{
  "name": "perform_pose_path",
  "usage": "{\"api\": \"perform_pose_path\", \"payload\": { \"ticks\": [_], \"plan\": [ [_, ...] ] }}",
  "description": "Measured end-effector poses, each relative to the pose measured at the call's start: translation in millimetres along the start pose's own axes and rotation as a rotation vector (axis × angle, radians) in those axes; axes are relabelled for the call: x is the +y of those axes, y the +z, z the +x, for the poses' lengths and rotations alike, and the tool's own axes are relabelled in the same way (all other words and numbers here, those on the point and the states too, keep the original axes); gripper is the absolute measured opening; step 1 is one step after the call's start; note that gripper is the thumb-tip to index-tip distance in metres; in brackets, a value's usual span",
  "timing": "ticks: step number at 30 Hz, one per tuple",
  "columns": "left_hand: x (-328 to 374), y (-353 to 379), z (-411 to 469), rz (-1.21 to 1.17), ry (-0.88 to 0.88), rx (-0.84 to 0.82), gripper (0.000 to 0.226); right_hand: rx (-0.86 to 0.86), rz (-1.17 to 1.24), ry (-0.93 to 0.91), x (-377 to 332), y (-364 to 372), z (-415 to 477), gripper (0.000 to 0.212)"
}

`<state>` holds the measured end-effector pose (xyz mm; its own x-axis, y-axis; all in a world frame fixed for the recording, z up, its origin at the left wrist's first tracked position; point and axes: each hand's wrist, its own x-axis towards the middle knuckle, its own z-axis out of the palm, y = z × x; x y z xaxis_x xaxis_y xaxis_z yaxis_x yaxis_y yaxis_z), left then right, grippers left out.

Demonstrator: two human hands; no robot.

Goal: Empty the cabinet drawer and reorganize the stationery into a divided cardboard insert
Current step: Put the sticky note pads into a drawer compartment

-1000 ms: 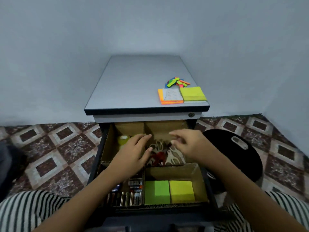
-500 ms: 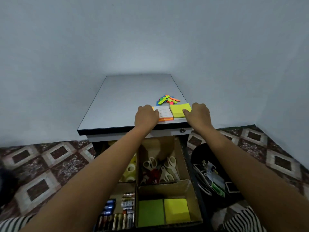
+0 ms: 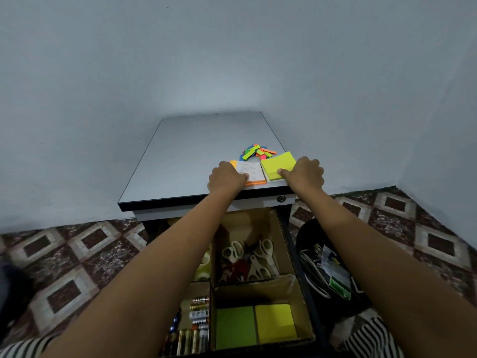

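**Grey cabinet**, smooth flat top, with its drawer open below the near edge. A brown cardboard insert fills the drawer. Its near right compartment holds two stored pads (square, green and yellow), and scissors lie in the compartment behind.

The left hand grips the orange pad, thumb on top and fingers curled at its left edge. The right hand pinches the yellow pad at its near right corner.

Both pads sit side by side at the top's near right edge, so the insert lies below them and toward the person. Loose coloured paper tabs lie just behind.
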<state>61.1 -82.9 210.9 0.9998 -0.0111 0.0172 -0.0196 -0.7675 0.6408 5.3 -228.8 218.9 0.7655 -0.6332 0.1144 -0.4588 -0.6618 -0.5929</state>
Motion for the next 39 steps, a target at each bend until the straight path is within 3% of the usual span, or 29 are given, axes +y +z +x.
{"api": "perform_pose_path", "payload": {
  "ticks": [5,12,15,17,23,28,39],
  "plan": [
    [3.6,2.1,-0.1,-0.169,-0.084,0.003,0.055,0.056,0.100,-0.067,-5.5,-1.3,1.4,0.055],
    [8.1,-16.3,-4.7,-0.574,-0.075,0.042,0.027,0.048,0.490,-0.081,-14.8,-15.7,-1.7,0.020],
    [6.3,-33.2,-13.7,-0.728,-0.068,0.054,0.022,-0.042,0.741,-0.023,-14.6,-25.3,-10.3,0.008],
    [0.0,-44.4,-22.8,-0.860,-0.090,0.010,0.023,-0.128,0.846,-0.009,-9.4,-32.2,-19.4,0.012],
    [-44.0,-63.7,-73.1,-1.093,-0.176,-0.224,0.029,-0.458,0.901,-0.073,19.5,-40.1,-65.6,0.015],
    [-92.1,-57.3,-115.3,-1.031,-0.241,-0.378,0.030,-0.756,0.661,-0.203,46.1,-38.5,-96.0,0.018],
    [-139.1,-30.3,-147.3,-0.940,-0.307,-0.436,0.026,-1.075,-0.001,-0.460,63.5,-13.6,-131.7,0.017]
  ]
}}
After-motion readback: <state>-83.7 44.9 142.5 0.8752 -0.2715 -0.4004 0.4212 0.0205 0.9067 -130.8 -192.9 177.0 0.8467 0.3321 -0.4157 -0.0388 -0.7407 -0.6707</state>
